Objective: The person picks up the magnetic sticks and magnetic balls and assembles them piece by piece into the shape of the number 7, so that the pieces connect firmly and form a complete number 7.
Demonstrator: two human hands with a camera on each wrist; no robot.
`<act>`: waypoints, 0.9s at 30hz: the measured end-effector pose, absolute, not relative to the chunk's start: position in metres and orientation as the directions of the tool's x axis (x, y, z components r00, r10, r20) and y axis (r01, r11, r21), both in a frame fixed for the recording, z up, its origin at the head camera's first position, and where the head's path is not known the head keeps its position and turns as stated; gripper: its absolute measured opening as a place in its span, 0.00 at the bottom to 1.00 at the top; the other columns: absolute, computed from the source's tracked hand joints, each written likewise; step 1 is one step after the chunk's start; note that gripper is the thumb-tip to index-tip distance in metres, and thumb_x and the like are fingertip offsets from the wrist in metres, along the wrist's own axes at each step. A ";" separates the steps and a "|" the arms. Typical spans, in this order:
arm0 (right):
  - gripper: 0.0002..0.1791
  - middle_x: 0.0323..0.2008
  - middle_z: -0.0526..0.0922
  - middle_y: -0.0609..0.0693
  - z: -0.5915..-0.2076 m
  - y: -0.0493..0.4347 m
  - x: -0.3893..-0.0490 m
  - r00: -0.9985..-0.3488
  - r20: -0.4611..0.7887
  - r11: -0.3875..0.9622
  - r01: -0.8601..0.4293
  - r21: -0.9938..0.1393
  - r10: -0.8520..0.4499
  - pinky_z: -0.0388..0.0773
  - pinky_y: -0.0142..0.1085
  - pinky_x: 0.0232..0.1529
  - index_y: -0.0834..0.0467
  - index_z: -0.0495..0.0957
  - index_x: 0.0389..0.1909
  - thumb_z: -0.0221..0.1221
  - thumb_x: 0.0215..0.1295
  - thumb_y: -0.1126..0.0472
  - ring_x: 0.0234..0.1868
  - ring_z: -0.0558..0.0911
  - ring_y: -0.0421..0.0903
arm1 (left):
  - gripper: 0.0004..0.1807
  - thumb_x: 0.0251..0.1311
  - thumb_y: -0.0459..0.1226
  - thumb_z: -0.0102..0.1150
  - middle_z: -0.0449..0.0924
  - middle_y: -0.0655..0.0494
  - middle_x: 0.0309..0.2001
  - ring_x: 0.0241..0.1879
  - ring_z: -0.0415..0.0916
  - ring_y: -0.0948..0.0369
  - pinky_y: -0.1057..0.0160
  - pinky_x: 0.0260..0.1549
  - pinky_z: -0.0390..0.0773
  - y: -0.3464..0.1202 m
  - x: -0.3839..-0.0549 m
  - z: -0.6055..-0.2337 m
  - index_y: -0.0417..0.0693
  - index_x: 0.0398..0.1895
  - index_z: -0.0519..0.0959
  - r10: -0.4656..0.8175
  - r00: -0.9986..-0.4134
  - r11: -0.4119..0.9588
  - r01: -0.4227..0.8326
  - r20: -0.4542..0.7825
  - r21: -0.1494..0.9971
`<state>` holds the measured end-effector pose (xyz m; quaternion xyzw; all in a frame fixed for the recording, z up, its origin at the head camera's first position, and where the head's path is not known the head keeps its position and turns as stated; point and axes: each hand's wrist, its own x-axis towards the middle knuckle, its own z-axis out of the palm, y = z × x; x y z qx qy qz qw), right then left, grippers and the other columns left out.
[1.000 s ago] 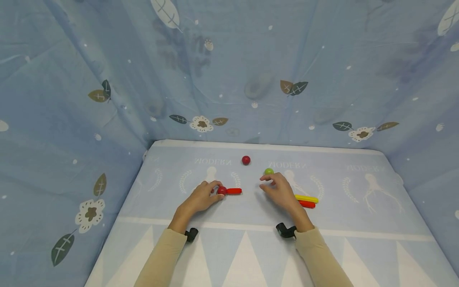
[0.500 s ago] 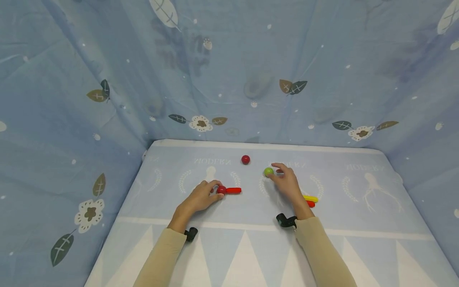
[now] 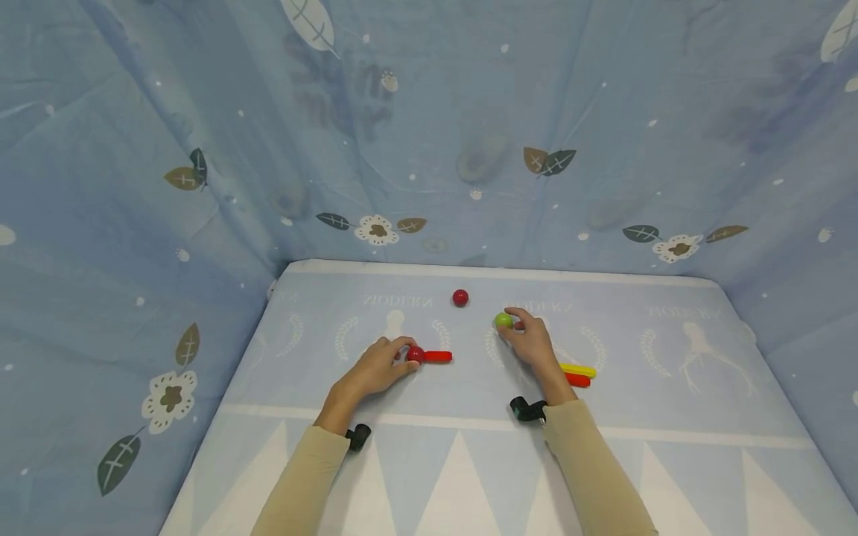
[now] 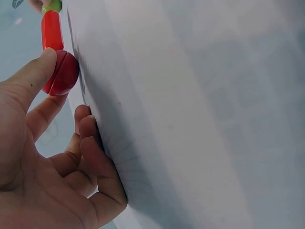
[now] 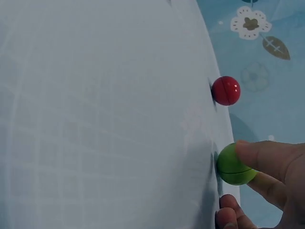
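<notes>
My left hand (image 3: 377,368) pinches a red ball (image 3: 415,355) between thumb and forefinger, low over the cloth. A short red stick (image 3: 439,356) extends rightward from that ball, end against it. In the left wrist view, a seam runs round the ball (image 4: 66,76), and the other fingers curl loosely by the table. With thumb and forefinger, my right hand (image 3: 532,341) pinches a green ball (image 3: 503,320) farther back on the right. The right wrist view shows the thumb across the green ball (image 5: 233,167), close to the cloth, with a thin seam visible.
Another red ball (image 3: 460,298) lies near the table's back edge, left of the green one. Beside my right wrist lie a yellow stick (image 3: 579,370) and a second red stick (image 3: 579,380), partly hidden by it. Patterned fabric walls (image 3: 429,149) enclose the table.
My right hand has moved forward to the green ball, and its thumb and forefinger have closed on it. The left hand stays in place with the red ball.
</notes>
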<state>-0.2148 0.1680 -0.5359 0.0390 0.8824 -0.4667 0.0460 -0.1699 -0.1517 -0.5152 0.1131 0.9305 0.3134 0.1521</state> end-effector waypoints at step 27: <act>0.24 0.47 0.74 0.64 -0.534 0.163 -0.208 -0.993 -0.093 0.558 0.121 -0.821 0.078 0.70 0.50 0.46 0.61 0.75 0.57 0.67 0.63 0.57 0.46 0.73 0.60 | 0.19 0.64 0.49 0.66 0.69 0.53 0.36 0.36 0.67 0.56 0.58 0.30 0.68 -0.152 -0.170 -0.516 0.63 0.57 0.77 0.296 -0.930 0.782 0.105 -0.218 0.614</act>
